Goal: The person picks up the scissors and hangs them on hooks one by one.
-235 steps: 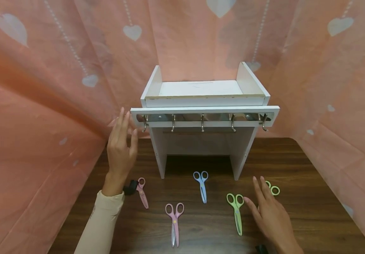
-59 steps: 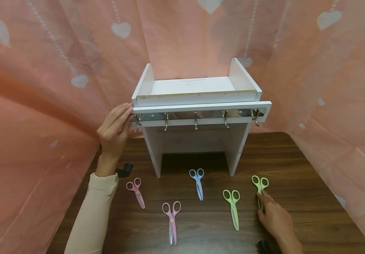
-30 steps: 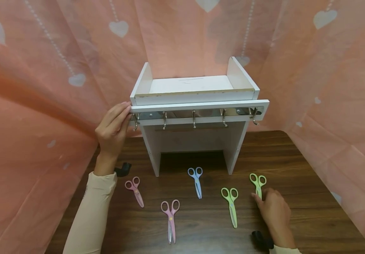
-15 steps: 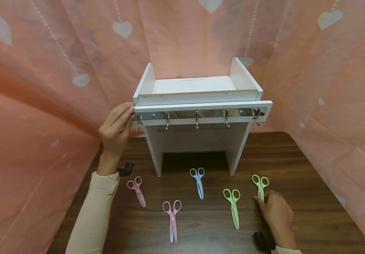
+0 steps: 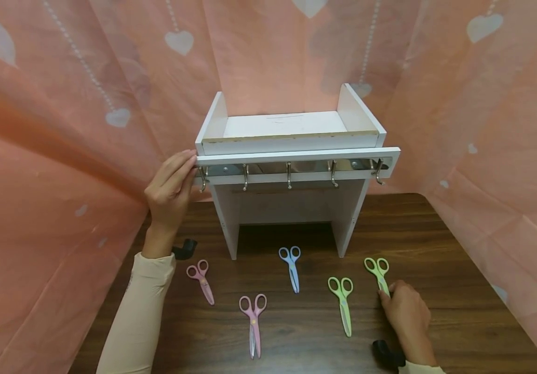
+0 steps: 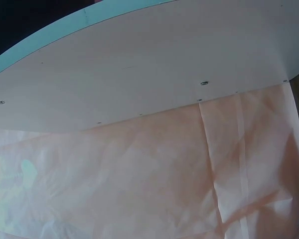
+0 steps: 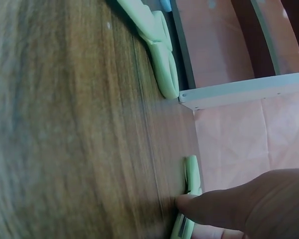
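In the head view my left hand [image 5: 168, 195] grips the left end of a white rail [image 5: 268, 156] with several metal hooks, at the front of a white shelf unit [image 5: 217, 124]. My right hand [image 5: 407, 314] pinches the blade part of green scissors [image 5: 377, 267] lying on the table at the right, handles pointing away. The right wrist view shows a thumb [image 7: 214, 206] against these scissors [image 7: 192, 174]. The left wrist view shows a white side panel [image 6: 129, 74] and no hand.
More scissors lie on the wooden table [image 5: 465, 311]: a green pair [image 5: 345, 311], a blue pair [image 5: 293, 272], a pink pair [image 5: 255, 327] and another pink pair [image 5: 205, 285] near the left sleeve. Pink curtain [image 5: 497, 156] surrounds the table.
My right hand has gone from lying flat beside the far-right green scissors to pinching them, and their handles have swung slightly left. My left hand has come to grip the rail's end.
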`<state>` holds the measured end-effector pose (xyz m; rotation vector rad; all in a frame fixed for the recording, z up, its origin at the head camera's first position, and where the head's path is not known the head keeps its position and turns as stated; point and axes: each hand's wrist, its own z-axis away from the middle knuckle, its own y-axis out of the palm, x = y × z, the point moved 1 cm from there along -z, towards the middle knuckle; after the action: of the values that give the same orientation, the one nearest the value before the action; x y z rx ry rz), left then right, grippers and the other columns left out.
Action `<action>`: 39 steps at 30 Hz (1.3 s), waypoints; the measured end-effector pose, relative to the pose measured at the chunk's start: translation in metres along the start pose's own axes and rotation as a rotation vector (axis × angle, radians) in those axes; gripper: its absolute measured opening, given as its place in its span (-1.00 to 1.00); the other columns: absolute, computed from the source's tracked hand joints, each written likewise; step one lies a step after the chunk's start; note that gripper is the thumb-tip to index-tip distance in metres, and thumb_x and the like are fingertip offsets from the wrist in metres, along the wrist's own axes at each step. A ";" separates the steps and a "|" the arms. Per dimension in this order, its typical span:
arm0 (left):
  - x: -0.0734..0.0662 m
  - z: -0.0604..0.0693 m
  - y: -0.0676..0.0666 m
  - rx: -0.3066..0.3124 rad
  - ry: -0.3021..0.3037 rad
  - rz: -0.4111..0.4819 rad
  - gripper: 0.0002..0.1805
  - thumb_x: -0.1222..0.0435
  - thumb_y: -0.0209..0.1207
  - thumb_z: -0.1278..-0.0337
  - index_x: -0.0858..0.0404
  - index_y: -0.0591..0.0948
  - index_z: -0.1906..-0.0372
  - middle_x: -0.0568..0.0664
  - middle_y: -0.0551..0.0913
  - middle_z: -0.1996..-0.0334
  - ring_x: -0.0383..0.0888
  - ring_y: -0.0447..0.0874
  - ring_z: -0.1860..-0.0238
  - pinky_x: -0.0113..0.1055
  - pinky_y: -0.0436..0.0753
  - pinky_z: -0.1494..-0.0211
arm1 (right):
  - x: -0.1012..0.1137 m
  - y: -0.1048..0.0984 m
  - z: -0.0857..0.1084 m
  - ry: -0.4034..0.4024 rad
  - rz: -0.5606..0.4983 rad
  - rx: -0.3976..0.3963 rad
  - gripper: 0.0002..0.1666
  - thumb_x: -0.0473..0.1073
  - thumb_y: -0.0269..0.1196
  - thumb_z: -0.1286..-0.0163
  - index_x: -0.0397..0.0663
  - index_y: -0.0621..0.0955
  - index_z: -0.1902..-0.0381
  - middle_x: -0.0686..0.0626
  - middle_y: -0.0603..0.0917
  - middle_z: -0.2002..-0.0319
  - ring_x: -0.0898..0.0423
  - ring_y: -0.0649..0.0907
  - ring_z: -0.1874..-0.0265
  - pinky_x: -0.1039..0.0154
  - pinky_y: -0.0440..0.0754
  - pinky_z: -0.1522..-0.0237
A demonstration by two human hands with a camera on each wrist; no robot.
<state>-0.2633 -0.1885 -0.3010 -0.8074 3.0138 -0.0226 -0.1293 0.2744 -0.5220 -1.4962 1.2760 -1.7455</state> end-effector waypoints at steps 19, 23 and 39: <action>-0.003 -0.002 -0.001 -0.004 0.004 -0.008 -0.60 0.79 0.36 0.18 0.48 0.77 0.14 0.30 0.76 0.12 0.26 0.74 0.07 -0.12 0.70 -0.18 | 0.001 -0.003 0.002 0.034 -0.020 0.036 -0.72 -0.17 0.36 -0.30 -0.28 0.59 0.18 -0.35 0.68 0.32 -0.34 0.67 0.39 -0.17 0.53 0.59; -0.002 -0.002 -0.001 -0.006 0.006 -0.003 -0.60 0.80 0.35 0.19 0.48 0.77 0.14 0.30 0.76 0.13 0.26 0.74 0.06 -0.11 0.71 -0.18 | 0.001 -0.002 0.002 0.056 -0.036 0.041 -0.72 -0.16 0.36 -0.30 -0.25 0.59 0.16 -0.35 0.69 0.30 -0.31 0.68 0.41 -0.13 0.52 0.60; 0.004 0.002 -0.003 0.005 -0.005 -0.028 -0.62 0.75 0.37 0.14 0.46 0.77 0.13 0.27 0.77 0.11 0.24 0.74 0.04 -0.11 0.70 -0.20 | 0.002 0.002 0.005 0.024 -0.064 -0.007 -0.61 -0.15 0.47 -0.21 -0.19 0.68 0.05 -0.10 0.72 0.44 -0.17 0.68 0.49 -0.02 0.47 0.67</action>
<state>-0.2649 -0.1933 -0.3029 -0.8481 2.9968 -0.0290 -0.1252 0.2703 -0.5230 -1.5405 1.2601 -1.8060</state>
